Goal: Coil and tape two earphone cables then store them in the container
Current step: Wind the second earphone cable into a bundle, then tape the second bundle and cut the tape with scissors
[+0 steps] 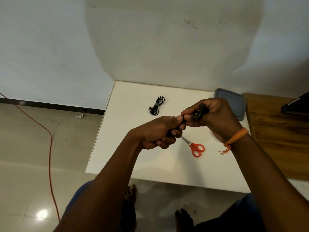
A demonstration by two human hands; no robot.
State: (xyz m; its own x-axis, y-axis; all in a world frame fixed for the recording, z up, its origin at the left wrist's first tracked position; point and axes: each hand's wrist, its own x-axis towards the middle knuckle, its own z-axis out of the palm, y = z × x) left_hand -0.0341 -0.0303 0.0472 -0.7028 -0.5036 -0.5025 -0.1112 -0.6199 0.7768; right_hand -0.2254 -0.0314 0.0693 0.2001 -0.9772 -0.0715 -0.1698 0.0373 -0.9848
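Note:
Above the white table (133, 148), my left hand (157, 133) and my right hand (209, 114) meet and together grip a black earphone set (198, 113) with small yellow marks. My left fingers curl round its lower part; my right fingers pinch the earbud end. Most of this cable is hidden inside the fists. A second black earphone cable (156, 106) lies coiled in a bundle farther back on the table, with a grey band round its middle. A grey container (234, 101) with its lid on sits at the table's back right, partly behind my right hand.
Red-handled scissors (194, 147) lie on the table just below my hands. A wooden surface (275, 131) adjoins the table on the right, with a dark device (296, 104) at its far edge. An orange cord (50, 148) runs across the tiled floor at left. Bare feet show below the table.

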